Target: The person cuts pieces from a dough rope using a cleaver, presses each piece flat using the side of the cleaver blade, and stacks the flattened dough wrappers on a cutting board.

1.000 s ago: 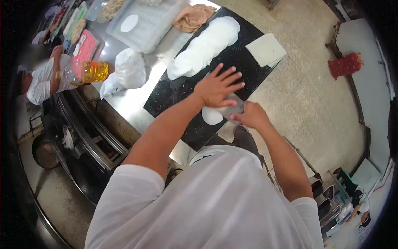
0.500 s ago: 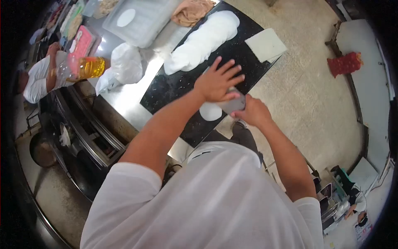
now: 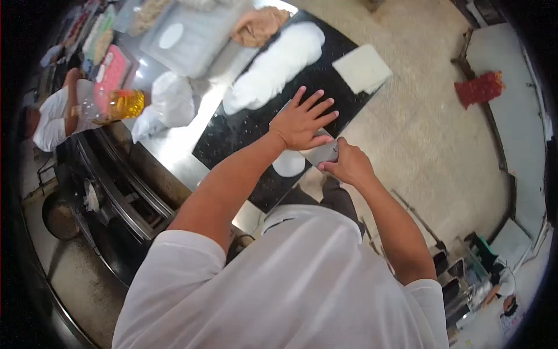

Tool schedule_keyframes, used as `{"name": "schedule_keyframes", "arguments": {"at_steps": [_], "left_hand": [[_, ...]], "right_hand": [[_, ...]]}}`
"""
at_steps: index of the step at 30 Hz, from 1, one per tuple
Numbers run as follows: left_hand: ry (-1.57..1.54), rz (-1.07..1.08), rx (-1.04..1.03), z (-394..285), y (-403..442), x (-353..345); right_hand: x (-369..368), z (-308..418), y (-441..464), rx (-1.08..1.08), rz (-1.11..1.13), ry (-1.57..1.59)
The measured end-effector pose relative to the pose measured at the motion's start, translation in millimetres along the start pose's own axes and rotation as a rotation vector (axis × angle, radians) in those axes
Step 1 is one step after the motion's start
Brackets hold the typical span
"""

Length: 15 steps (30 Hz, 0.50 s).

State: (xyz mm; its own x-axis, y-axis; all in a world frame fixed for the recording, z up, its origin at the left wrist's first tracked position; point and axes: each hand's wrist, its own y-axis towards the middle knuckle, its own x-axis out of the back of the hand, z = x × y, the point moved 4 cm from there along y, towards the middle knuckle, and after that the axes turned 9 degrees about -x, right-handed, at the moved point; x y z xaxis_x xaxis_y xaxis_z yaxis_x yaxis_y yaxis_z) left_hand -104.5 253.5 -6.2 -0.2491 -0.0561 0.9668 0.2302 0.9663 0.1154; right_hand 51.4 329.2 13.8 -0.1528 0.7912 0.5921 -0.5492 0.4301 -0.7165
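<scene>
My left hand [image 3: 302, 122] is open, fingers spread flat, palm down over the wide grey blade of a cleaver [image 3: 321, 152]. My right hand [image 3: 353, 164] is closed around the cleaver's handle end, at the board's near right edge. Part of the blade, and whatever lies under it, is hidden by my left hand. Just below my left hand is a thin white dough round [image 3: 289, 164] on the black board [image 3: 224, 135]. Farther up the board stretches a row of overlapping white dough rounds [image 3: 276, 65]. A folded whitish cloth [image 3: 361, 68] lies at its right edge.
Left of the board, on the steel table, are a translucent plastic tub [image 3: 195, 49], a brown cloth [image 3: 260, 26], a plastic bag [image 3: 173, 100] and a bottle of yellow oil [image 3: 127, 103]. A person in a white shirt [image 3: 53, 116] is at far left, near a stove with a wok [image 3: 61, 216].
The view has shifted slightly. My left hand stays spread over the blade, and my right hand still grips the cleaver, its blade now angled a little differently.
</scene>
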Motion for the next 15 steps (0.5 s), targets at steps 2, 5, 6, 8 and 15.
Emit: {"name": "schedule_keyframes", "arguments": {"at_steps": [2,5,6,8,15], "left_hand": [[0.024,-0.024,-0.016,15.2,4.1,3.8],[-0.042,-0.056,-0.027,-11.6,-14.9,-12.5],[-0.067,0.012,-0.021,-40.1,-32.5,-17.3],[-0.091,0.083,-0.012,-67.9,-40.8,-20.0],[-0.011,-0.006,-0.023,-23.1,16.5,-5.9]], "right_hand": [[-2.6,3.4,2.6,0.033,-0.034,-0.01],[-42.3,-15.3,-21.6,0.077,-0.007,0.09],[-65.1,-32.4,-35.5,0.092,0.08,0.116],[-81.4,-48.9,-56.3,0.109,0.169,0.142],[-4.8,-31.2,-12.9,0.048,0.017,-0.028]]}}
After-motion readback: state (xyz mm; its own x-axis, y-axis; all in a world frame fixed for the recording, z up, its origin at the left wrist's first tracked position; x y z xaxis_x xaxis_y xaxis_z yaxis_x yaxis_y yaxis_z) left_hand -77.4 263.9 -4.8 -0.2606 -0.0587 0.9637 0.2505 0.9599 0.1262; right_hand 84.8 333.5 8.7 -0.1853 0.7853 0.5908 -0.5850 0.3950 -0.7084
